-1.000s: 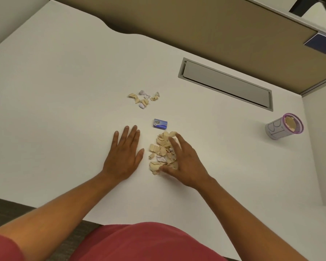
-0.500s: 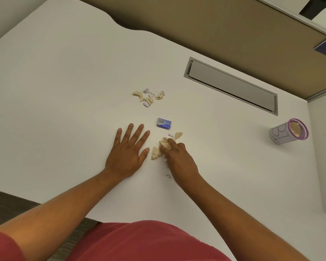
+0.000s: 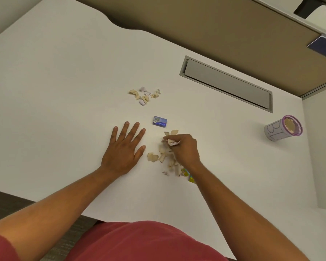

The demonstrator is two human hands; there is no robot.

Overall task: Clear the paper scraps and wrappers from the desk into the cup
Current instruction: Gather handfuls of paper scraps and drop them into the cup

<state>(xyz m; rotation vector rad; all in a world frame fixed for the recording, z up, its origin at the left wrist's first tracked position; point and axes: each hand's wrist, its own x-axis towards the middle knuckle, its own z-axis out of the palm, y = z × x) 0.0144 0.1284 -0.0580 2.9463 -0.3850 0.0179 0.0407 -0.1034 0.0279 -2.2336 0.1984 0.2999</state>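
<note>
A loose pile of tan paper scraps (image 3: 163, 156) lies on the white desk (image 3: 64, 91) just right of my left hand (image 3: 124, 149), which rests flat with fingers spread. My right hand (image 3: 183, 147) hovers over the pile, its fingers pinched on a few scraps (image 3: 171, 141). A small blue wrapper (image 3: 159, 121) lies just beyond the pile. A second, smaller cluster of scraps (image 3: 144, 95) sits farther back. Yellow wrapper bits (image 3: 188, 175) peek out beside my right wrist. The cup (image 3: 282, 128), white with a purple rim, stands at the far right with scraps inside.
A grey cable slot (image 3: 226, 83) is set into the desk behind the scraps. A tan partition (image 3: 214, 25) runs along the back edge. A white side panel (image 3: 320, 147) rises just right of the cup. The desk's front edge is close to my body.
My right hand has closed from a flat sweep into a pinch and lifted slightly with scraps in it. The pile is more spread out. My left hand has stayed flat.
</note>
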